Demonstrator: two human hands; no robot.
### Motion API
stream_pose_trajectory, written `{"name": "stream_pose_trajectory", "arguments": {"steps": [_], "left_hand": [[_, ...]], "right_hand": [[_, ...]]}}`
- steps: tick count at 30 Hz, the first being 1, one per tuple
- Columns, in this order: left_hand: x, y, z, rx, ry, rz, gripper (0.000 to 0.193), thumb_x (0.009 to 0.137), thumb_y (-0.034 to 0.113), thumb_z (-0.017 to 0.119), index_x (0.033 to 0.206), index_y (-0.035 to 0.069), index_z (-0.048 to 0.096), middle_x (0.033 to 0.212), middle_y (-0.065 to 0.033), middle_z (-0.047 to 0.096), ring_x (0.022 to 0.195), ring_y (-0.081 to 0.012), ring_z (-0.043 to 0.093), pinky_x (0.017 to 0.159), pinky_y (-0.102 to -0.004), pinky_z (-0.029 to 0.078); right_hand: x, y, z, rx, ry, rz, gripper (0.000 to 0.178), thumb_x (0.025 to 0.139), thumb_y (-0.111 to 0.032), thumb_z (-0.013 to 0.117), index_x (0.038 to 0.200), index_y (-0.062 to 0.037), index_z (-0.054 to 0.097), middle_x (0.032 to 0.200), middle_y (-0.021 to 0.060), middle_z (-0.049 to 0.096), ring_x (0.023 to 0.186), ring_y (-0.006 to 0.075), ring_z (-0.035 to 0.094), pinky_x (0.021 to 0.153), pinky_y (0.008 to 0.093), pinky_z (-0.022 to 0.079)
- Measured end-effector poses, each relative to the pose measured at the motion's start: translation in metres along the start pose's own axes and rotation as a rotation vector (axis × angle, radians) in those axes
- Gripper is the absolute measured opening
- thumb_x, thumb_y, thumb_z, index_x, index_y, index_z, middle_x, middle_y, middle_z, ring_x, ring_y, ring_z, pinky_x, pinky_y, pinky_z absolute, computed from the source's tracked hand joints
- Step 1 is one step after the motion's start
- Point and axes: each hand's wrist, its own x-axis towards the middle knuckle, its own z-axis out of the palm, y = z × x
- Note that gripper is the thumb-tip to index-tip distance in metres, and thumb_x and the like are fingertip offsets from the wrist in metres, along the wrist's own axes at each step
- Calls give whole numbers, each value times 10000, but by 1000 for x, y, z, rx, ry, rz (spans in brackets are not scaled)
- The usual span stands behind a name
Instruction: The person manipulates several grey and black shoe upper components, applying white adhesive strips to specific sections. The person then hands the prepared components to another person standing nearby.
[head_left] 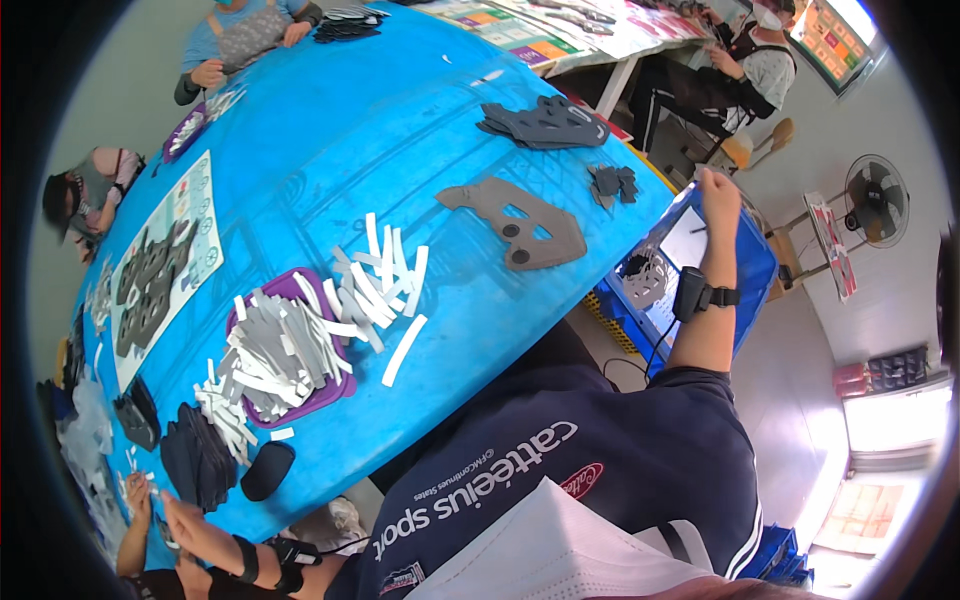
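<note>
Right hand (720,203) of the wearer, raised above a blue crate (762,262) at the table's edge; its fingers appear curled, but whether they grasp anything cannot be told. Inside the crate, below the hand, lies a grey perforated piece (646,284). Left hand (186,520), at the lower left, reaches beside a co-worker's hand (138,496); its grip is too small to make out. Near it, on the blue table (400,130), stands a stack of dark pieces (195,458), with a dark rounded piece (268,471) just beside. Farther in, a purple tray (330,396) is heaped with white and grey strips (275,352), some spilling onto the tabletop. Toward the crate lie a brown-grey cut-out panel (545,240), with openings, a dark stacked panel group (545,124) and small dark scraps (612,185).
</note>
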Motion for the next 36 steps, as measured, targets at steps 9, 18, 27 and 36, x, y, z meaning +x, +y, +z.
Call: {"name": "stream_pose_trajectory", "arguments": {"steps": [9, 18, 27, 36], "left_hand": [[-16, 56, 64, -71, -406, -40, 410, 992, 172, 476, 626, 72, 321, 588, 55, 269, 553, -30, 219, 488, -256, 151], [-22, 85, 114, 98, -677, 177, 319, 882, 124, 621, 642, -28, 475, 553, -130, 406, 488, -202, 367, 481, -330, 295], [45, 103, 145, 400, -1047, 476, 298, 825, 267, 633, 1109, 175, 630, 1147, -93, 624, 1177, -335, 507, 1048, -607, 238], [36, 59, 144, 332, -794, 401, 300, 868, 218, 598, 1139, 90, 615, 1208, -157, 583, 1157, -345, 514, 983, -401, 393]], "right_hand": [[-55, -181, 78, 200, -238, -313, 351, 874, -324, 586, 784, 13, 625, 655, 194, 585, 564, 302, 550, 564, 380, 436], [-200, -307, 101, 412, -825, -664, 259, 853, -251, 653, 765, -14, 597, 578, 59, 504, 495, 129, 418, 477, 295, 358], [-231, -418, 71, 177, -1365, -1496, 451, 843, -453, 627, 1158, -132, 641, 1203, 102, 616, 1279, 369, 414, 1099, 461, 260], [-233, -352, 97, 1137, -1618, -722, 179, 849, -186, 660, 963, -51, 635, 929, 101, 661, 920, 267, 602, 1105, 484, 263]]}}
